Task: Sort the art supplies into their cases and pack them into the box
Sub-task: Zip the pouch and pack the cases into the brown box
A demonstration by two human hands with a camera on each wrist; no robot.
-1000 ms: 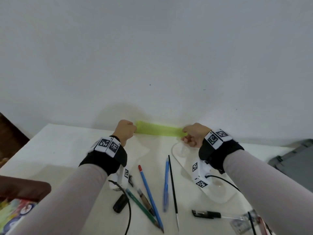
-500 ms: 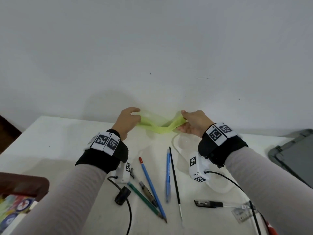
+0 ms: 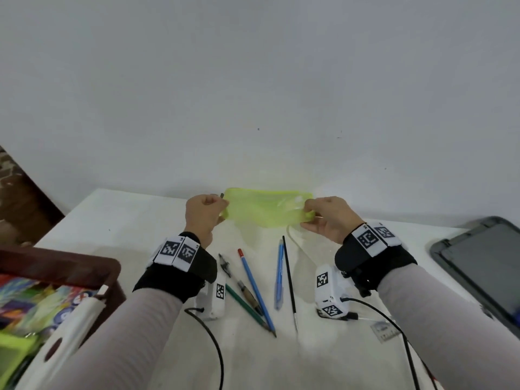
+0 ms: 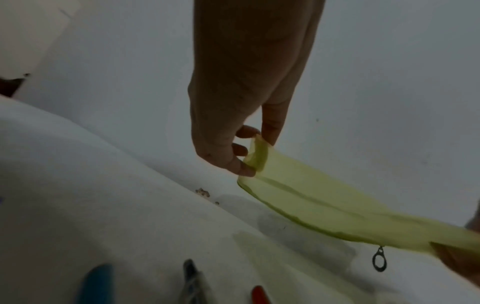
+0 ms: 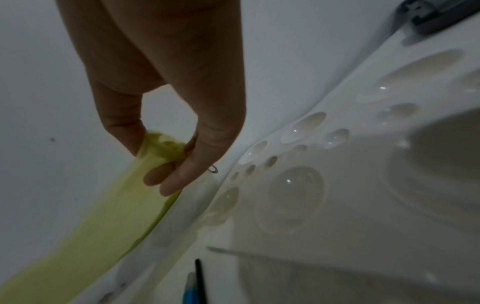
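Observation:
A translucent lime-green zip pouch (image 3: 267, 209) (image 4: 324, 207) (image 5: 103, 226) hangs stretched flat between both hands above the far side of the white table (image 3: 126, 220). My left hand (image 3: 206, 213) (image 4: 246, 152) pinches its left end. My right hand (image 3: 323, 215) (image 5: 168, 162) pinches its right end, where a metal zip ring (image 4: 379, 260) dangles. Below lie a blue pencil with a red end (image 3: 254, 288), a green pencil (image 3: 247, 309), a brown-handled tool (image 3: 239, 280), a blue pen (image 3: 279, 274) and a thin black brush (image 3: 289, 282).
A clear plastic paint palette (image 5: 311, 174) with round wells lies under my right wrist. A grey box lid (image 3: 484, 266) sits at the right edge. At the left stands a brown case (image 3: 56, 266) with colourful contents. The wall is close behind.
The pouch was twisted and folded between my hands half a second ago; now it is pulled out flat and wider. Both hands have moved apart and slightly toward me.

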